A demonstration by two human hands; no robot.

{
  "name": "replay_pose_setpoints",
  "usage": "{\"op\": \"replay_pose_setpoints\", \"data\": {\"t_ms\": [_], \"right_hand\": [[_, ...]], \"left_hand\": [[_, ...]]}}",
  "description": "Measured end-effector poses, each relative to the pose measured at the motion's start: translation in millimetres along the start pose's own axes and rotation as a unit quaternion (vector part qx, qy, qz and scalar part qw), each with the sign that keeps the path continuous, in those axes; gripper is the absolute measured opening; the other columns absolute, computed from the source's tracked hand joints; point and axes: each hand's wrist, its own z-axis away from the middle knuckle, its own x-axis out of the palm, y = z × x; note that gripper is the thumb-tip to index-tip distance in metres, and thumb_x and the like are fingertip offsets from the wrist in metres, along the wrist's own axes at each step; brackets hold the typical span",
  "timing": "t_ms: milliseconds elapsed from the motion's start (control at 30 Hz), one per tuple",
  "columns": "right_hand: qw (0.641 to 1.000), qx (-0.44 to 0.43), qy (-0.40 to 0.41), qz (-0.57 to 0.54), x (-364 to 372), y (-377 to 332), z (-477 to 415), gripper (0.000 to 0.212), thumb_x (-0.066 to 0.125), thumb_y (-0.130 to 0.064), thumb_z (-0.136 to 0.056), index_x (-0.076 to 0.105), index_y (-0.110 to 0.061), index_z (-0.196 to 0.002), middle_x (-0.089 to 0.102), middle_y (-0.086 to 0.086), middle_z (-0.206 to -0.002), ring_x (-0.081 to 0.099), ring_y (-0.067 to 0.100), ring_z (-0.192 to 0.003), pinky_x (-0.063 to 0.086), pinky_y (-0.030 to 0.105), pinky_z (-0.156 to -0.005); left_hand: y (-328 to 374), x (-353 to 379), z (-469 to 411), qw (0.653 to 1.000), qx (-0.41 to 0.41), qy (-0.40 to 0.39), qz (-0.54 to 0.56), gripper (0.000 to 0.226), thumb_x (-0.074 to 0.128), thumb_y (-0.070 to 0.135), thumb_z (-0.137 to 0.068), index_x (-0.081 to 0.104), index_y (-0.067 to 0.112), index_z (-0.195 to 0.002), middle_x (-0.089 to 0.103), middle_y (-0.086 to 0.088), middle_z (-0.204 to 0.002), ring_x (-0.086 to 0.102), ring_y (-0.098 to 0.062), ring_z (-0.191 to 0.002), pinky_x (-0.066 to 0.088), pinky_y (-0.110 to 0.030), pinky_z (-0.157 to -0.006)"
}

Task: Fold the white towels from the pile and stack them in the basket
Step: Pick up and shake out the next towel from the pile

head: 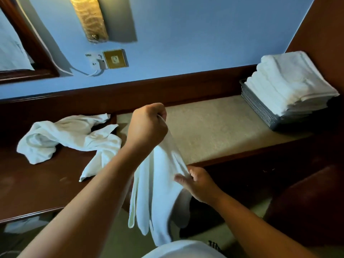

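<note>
A white towel (158, 192) hangs in the air in front of me, over the front edge of the counter. My left hand (147, 125) grips its top corner in a fist, raised above the beige counter top. My right hand (197, 181) pinches the towel's edge lower down, to the right. The towel's loose end dangles toward my lap. A crumpled pile of white towels (68, 135) lies on the dark wood surface at the left. At the far right a grey perforated basket (258, 107) holds a stack of folded white towels (292, 84).
The beige counter top (219, 127) runs between pile and basket, with a dark wooden ledge (167, 90) behind it under a blue wall. A socket with a plugged cable (109, 59), a wall lamp (89, 17) and a mirror frame (28, 43) are on the wall. A dark chair (307, 205) stands at the lower right.
</note>
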Motion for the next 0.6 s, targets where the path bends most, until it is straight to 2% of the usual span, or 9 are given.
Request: {"op": "replay_pose_setpoints", "data": {"t_ms": [133,200,267,333,467,600], "right_hand": [[0.981,0.122,-0.029,0.145,-51,80,-2,0.037,0.079,-0.052,-0.079,0.073,-0.02,-0.095,0.077,-0.004,-0.089,0.073,0.01,-0.083,0.058,0.044,-0.083],[0.968,0.142,-0.038,0.202,-90,104,-1,0.037,0.078,-0.05,-0.08,0.072,-0.021,-0.102,0.075,-0.008,-0.093,0.071,0.005,-0.087,0.057,0.038,-0.086],[0.952,0.117,-0.041,0.279,-132,113,-6,0.039,0.076,-0.049,-0.082,0.071,-0.021,-0.109,0.071,-0.012,-0.101,0.068,0.006,-0.094,0.055,0.029,-0.086],[0.926,0.069,-0.053,0.368,-166,115,-16,0.036,0.072,-0.046,-0.086,0.071,-0.017,-0.107,0.067,-0.009,-0.101,0.066,0.012,-0.095,0.05,0.025,-0.08],[0.869,-0.01,-0.07,0.49,-215,126,-28,0.036,0.067,-0.044,-0.087,0.073,-0.011,-0.097,0.069,0.004,-0.103,0.067,0.024,-0.098,0.047,0.03,-0.083],[0.816,-0.048,-0.095,0.568,-261,135,-24,0.043,0.066,-0.05,-0.086,0.075,-0.013,-0.105,0.071,0.006,-0.105,0.068,0.027,-0.096,0.05,0.032,-0.084]], "left_hand": [[-12,-10,-28,0.995,-0.054,0.059,-0.053,0.035,0.038,-0.012,-0.069,0.056,0.016,-0.062,0.051,0.004,-0.06,0.045,-0.009,-0.058,0.033,-0.019,-0.049],[-22,-11,-31,0.989,-0.084,0.077,-0.09,0.033,0.04,-0.011,-0.069,0.058,0.016,-0.063,0.052,0.004,-0.061,0.046,-0.012,-0.06,0.032,-0.018,-0.05],[-31,-7,-25,0.982,-0.127,0.082,-0.111,0.031,0.042,-0.01,-0.071,0.061,0.014,-0.066,0.054,0.0,-0.064,0.047,-0.017,-0.063,0.033,-0.02,-0.05],[-38,0,-14,0.973,-0.181,0.084,-0.115,0.028,0.044,-0.008,-0.074,0.064,0.011,-0.072,0.059,-0.005,-0.071,0.047,-0.019,-0.062,0.035,-0.024,-0.053],[-52,5,13,0.956,-0.242,0.109,-0.126,0.02,0.044,0.002,-0.076,0.063,0.007,-0.074,0.062,-0.017,-0.074,0.054,-0.032,-0.072,0.04,-0.033,-0.061],[-72,-1,40,0.929,-0.316,0.144,-0.126,0.021,0.041,0.012,-0.073,0.062,0.007,-0.077,0.059,-0.014,-0.068,0.054,-0.035,-0.071,0.042,-0.036,-0.066]]}}
